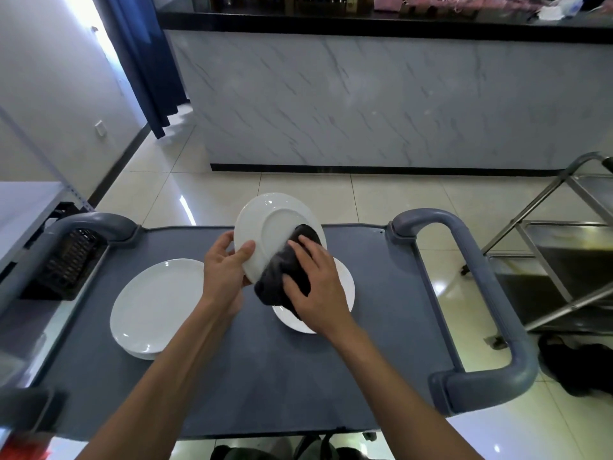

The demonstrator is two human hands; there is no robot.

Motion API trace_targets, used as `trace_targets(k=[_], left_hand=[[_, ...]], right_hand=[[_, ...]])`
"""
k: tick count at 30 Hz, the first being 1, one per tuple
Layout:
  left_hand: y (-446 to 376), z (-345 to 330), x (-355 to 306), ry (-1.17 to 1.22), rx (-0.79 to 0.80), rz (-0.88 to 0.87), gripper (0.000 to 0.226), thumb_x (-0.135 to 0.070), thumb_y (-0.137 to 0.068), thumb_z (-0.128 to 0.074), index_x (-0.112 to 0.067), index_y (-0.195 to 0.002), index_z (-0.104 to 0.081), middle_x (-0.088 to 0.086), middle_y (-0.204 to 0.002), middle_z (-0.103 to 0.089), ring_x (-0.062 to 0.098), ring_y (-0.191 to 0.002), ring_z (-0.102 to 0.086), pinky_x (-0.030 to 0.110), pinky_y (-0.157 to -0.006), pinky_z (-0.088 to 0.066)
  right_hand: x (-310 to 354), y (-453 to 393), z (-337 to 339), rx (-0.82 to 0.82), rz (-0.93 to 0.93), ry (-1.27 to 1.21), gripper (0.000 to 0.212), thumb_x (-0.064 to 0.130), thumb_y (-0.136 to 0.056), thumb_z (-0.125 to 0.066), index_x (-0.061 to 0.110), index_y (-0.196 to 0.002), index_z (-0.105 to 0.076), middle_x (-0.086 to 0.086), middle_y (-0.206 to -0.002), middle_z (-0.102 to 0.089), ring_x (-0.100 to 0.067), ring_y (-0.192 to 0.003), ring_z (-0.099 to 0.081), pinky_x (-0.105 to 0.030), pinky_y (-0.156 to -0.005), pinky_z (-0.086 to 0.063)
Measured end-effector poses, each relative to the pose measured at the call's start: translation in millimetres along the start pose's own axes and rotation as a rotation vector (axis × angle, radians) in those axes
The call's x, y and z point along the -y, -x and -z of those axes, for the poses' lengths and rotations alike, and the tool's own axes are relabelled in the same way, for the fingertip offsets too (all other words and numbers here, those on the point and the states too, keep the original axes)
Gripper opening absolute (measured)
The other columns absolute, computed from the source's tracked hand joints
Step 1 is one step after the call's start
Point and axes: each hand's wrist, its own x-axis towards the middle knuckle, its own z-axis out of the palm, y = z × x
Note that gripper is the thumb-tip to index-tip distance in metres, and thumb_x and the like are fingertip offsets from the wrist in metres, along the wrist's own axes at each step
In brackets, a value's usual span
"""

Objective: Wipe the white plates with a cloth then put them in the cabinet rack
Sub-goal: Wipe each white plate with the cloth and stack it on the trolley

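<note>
— What is shown at the centre?

— A white plate (265, 227) is held tilted above a grey cart top (232, 376), its underside turned toward the camera. Its lower left rim is gripped by the left hand (225, 270): the thumb is laid across the underside and the fingers are curled behind the rim.

— And the other hand?

— A dark cloth (285, 270) is pressed against the lower right part of that plate by the right hand (315, 287). The fingers are spread slightly apart and bent over the bunched cloth, which is clutched beneath them.

— Where are the other plates?

— A second white plate (345, 283) is seen lying flat on the cart top, directly under the right hand and largely covered by it and the cloth. A stack of white plates (152, 303) is set to the left on the same surface, well apart from the held plate; the number in the stack cannot be told.

— What surrounds the cart?

— Grey curved handles (477, 293) are fitted at both ends of the cart. A black basket (69, 260) is seen at the far left end. A marble-patterned counter (398, 101) stands beyond, on a pale tiled floor (298, 190), and a metal trolley (557, 247) is placed to the right. A blue curtain (146, 61) hangs at upper left.
</note>
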Motion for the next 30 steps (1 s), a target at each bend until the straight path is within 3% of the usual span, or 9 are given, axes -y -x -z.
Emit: trace_targets(k=[4, 9, 13, 17, 20, 23, 30], left_hand=[[-1, -3, -2, -0.022, 0.041, 0.000, 0.028, -0.005, -0.098, -0.059, -0.010, -0.125, -0.060, 0.008, -0.097, -0.072, 0.021, -0.078, -0.068, 0.031, -0.053, -0.056], [1, -3, -7, -0.090, 0.122, -0.027, 0.024, -0.006, -0.098, -0.059, -0.015, -0.120, -0.064, 0.010, -0.100, -0.074, 0.023, -0.081, -0.070, 0.033, -0.058, -0.058], [9, -3, -4, -0.145, 0.202, -0.021, 0.022, -0.004, -0.098, -0.058, -0.014, -0.116, -0.064, 0.010, -0.095, -0.076, 0.025, -0.080, -0.071, 0.038, -0.061, -0.059], [14, -4, -7, -0.162, 0.248, -0.020, 0.018, -0.003, -0.097, -0.059, -0.014, -0.111, -0.062, 0.003, -0.089, -0.077, 0.018, -0.075, -0.072, 0.034, -0.057, -0.057], [15, -1, -12, -0.209, 0.296, -0.047, 0.019, -0.004, -0.097, -0.061, -0.011, -0.114, -0.062, 0.008, -0.094, -0.076, 0.019, -0.078, -0.071, 0.034, -0.060, -0.058], [17, 1, -13, -0.199, 0.284, -0.070, 0.020, -0.003, -0.097, -0.060, -0.010, -0.116, -0.062, 0.008, -0.094, -0.076, 0.020, -0.079, -0.070, 0.035, -0.062, -0.058], [19, 4, -9, -0.187, 0.228, -0.111, 0.021, -0.005, -0.097, -0.061, -0.014, -0.116, -0.064, 0.011, -0.094, -0.076, 0.023, -0.080, -0.069, 0.040, -0.065, -0.057]], right_hand=[[1, 5, -9, -0.082, 0.114, 0.057, 0.049, 0.025, -0.096, -0.057, 0.011, -0.142, -0.056, -0.006, -0.150, -0.050, -0.026, -0.140, -0.044, -0.046, -0.115, -0.037], [5, -11, -5, -0.116, 0.135, 0.059, 0.045, 0.022, -0.099, -0.051, 0.011, -0.142, -0.056, -0.007, -0.150, -0.051, -0.025, -0.139, -0.046, -0.044, -0.115, -0.038], [4, -37, 5, -0.179, 0.050, 0.004, 0.045, 0.024, -0.098, -0.050, 0.013, -0.141, -0.058, -0.004, -0.149, -0.053, -0.021, -0.139, -0.047, -0.041, -0.117, -0.037], [4, -58, 18, -0.162, -0.032, -0.058, 0.042, 0.018, -0.100, -0.054, 0.015, -0.142, -0.057, -0.001, -0.148, -0.055, -0.017, -0.138, -0.047, -0.035, -0.117, -0.036], [3, -68, 25, -0.171, -0.131, -0.135, 0.039, 0.020, -0.101, -0.056, 0.018, -0.141, -0.056, 0.003, -0.145, -0.057, -0.015, -0.134, -0.050, -0.037, -0.114, -0.040], [5, -76, 28, -0.190, -0.202, -0.199, 0.037, 0.027, -0.099, -0.057, 0.023, -0.136, -0.060, 0.008, -0.135, -0.063, -0.012, -0.126, -0.055, -0.038, -0.110, -0.044], [8, -67, 27, -0.249, -0.425, -0.354, 0.034, 0.032, -0.100, -0.058, 0.031, -0.134, -0.059, 0.014, -0.126, -0.065, -0.006, -0.115, -0.058, -0.025, -0.102, -0.045]])
